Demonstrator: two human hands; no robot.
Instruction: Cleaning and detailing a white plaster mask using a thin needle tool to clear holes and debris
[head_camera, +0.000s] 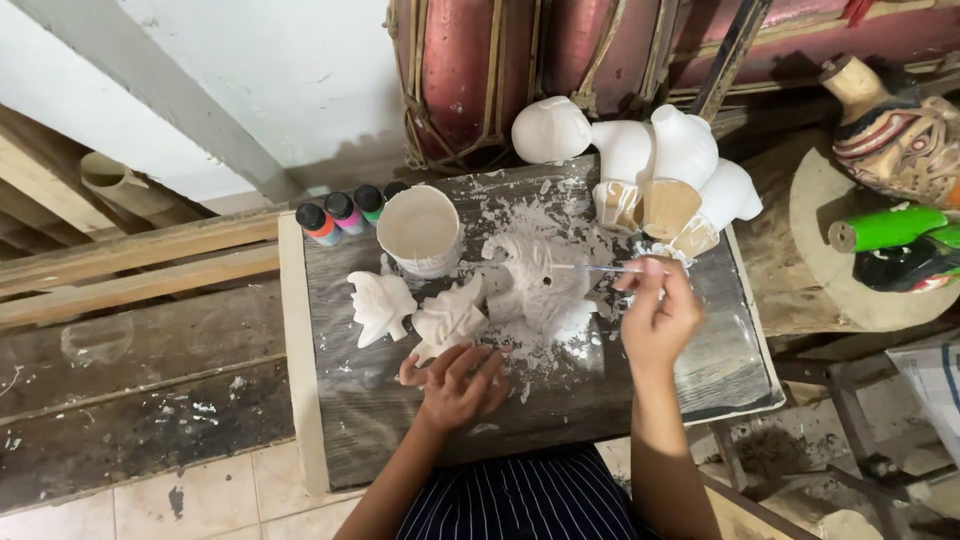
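Near the middle of the frame the left hand (455, 385) rests with fingers curled loosely over the lower edge of a small white leaf-shaped carving (448, 322), steadying it on the bench (700, 370). To the right of centre, the right hand (655, 315) pinches a thin brush (600, 268) between fingertips, its tip reaching left over a larger white carved piece (535, 285) that lies flat on the paint-spattered board. This looks like the priming stage, with white being laid onto the carvings; the next stroke seems to call for a light, steady tip worked into the grooves while the other hand keeps the small piece from sliding. Another white leaf-shaped piece (380, 305) sits just left of the held one, and a white cup (420, 230) stands above them, close enough for a dip. Small paint bottles (340, 215) line up at the upper left of the board. White figurines (650, 165) crowd the upper edge, just beside the brush hand, and could be knocked.
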